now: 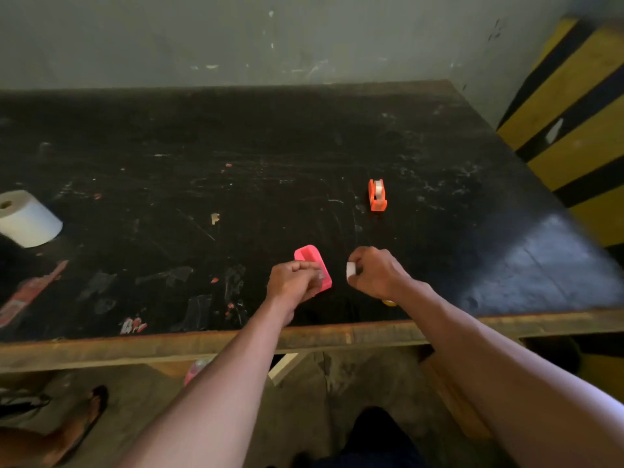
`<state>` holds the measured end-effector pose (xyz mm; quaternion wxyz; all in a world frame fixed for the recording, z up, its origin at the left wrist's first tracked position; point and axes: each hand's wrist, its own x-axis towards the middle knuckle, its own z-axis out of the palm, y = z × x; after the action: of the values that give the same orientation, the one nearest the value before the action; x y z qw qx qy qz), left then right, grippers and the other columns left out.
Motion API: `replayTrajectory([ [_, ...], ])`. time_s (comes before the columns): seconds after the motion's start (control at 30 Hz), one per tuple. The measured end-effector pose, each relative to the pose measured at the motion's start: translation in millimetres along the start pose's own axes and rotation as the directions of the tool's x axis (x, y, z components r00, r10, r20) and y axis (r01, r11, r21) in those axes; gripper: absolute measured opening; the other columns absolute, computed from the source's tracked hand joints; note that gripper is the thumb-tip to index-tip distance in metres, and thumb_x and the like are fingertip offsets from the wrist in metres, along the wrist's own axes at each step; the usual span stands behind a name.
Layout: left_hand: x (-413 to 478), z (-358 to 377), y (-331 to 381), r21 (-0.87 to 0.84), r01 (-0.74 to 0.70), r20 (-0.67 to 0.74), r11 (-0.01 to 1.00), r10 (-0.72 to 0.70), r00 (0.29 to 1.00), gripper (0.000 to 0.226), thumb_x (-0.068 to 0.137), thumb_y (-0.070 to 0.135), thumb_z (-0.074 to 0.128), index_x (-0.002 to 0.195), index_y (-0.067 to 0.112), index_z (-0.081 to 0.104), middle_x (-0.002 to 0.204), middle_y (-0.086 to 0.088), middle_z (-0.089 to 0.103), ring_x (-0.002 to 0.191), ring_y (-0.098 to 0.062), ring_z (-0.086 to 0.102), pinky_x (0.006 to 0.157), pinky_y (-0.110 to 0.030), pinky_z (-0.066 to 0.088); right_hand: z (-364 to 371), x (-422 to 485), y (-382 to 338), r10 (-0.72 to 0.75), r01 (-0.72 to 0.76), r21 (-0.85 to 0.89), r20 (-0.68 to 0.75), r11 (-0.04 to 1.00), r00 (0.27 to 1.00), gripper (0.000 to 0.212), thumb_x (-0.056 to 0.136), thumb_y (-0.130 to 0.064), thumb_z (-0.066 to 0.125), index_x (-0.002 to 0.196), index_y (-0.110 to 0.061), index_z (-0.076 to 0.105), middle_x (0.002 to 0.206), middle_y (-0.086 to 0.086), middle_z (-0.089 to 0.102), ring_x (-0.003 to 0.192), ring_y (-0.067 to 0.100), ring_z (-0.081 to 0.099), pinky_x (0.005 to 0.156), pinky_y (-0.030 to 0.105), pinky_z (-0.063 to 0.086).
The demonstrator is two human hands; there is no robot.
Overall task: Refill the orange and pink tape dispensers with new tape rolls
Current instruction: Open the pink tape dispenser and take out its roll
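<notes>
Your forearms come in from 6 o'clock across the near edge of the black table [236, 136], and both hands sit just past that edge, close together but not touching. Your left hand [293, 282] has its fingers curled round the near end of the pink tape dispenser [311, 260]. The dispenser lies on the tabletop with its far end pointing toward 11 o'clock, and its hollow looks bare.

At 3 o'clock from it, your right hand [380, 273] pinches a small white tape roll [351, 269] between thumb and fingertips, held just beside the dispenser. Whether the roll touches the table you cannot tell from here.

The orange tape dispenser [377, 195] stands alone at 12 o'clock from your right hand, well apart from both hands, with a pale roll [379, 189] seated in it.

Far out at 9 o'clock a white paper roll [28, 220] stands on the table's left edge, and a red packet [32, 291] lies flat near it at 8 o'clock. At 2 o'clock, off the table, a yellow and black striped block [574, 106] leans by the wall. Down at 7 o'clock a sandalled foot [84, 417] rests on the floor.
</notes>
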<state>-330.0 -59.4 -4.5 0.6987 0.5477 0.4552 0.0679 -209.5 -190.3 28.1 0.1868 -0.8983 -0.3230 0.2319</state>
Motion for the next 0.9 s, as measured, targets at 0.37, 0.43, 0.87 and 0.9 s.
replayTrajectory([
  [0.37,11.7,12.9,12.0,-0.020,0.031,0.024,0.999,-0.031,0.999,0.016,0.092,0.001,0.072,0.100,0.014,0.077,0.117,-0.012,0.073,0.109,-0.023,0.072,0.073,-0.026,0.062,10.7,13.6,26.6,0.089,-0.063,-0.244,0.099,0.968,0.991,0.048,0.089,-0.027,0.069,0.133,-0.019,0.050,0.122,0.008,0.058,0.106,0.026,0.062,0.088,0.041,0.055],
  [0.43,15.4,19.1,17.3,0.000,0.031,0.021,1.000,-0.031,0.999,0.016,0.093,0.004,0.071,0.106,0.013,0.076,0.113,-0.011,0.074,0.103,-0.020,0.073,0.076,-0.028,0.062,10.0,20.6,31.3,0.089,-0.055,-0.263,0.119,0.963,0.989,0.045,0.090,-0.030,0.068,0.129,-0.019,0.051,0.120,0.008,0.060,0.105,0.025,0.062,0.090,0.042,0.054],
  [0.87,35.7,46.8,22.5,0.020,0.034,-0.058,0.999,-0.033,0.998,0.017,0.093,0.005,0.072,0.107,0.014,0.075,0.106,-0.010,0.077,0.097,-0.019,0.073,0.087,-0.032,0.061,5.3,60.5,47.6,0.087,-0.014,-0.273,0.257,0.962,0.962,0.064,0.086,-0.041,0.071,0.140,-0.019,0.044,0.133,0.009,0.055,0.120,0.028,0.055,0.098,0.045,0.049],
  [0.9,36.9,47.8,22.7,0.018,0.033,-0.060,0.999,-0.032,0.998,0.017,0.093,0.004,0.072,0.107,0.014,0.075,0.105,-0.010,0.077,0.096,-0.019,0.073,0.086,-0.032,0.061,4.0,62.0,49.2,0.093,-0.026,-0.250,0.261,0.968,0.961,0.065,0.086,-0.043,0.070,0.140,-0.019,0.044,0.133,0.010,0.055,0.120,0.028,0.055,0.097,0.045,0.049],
])
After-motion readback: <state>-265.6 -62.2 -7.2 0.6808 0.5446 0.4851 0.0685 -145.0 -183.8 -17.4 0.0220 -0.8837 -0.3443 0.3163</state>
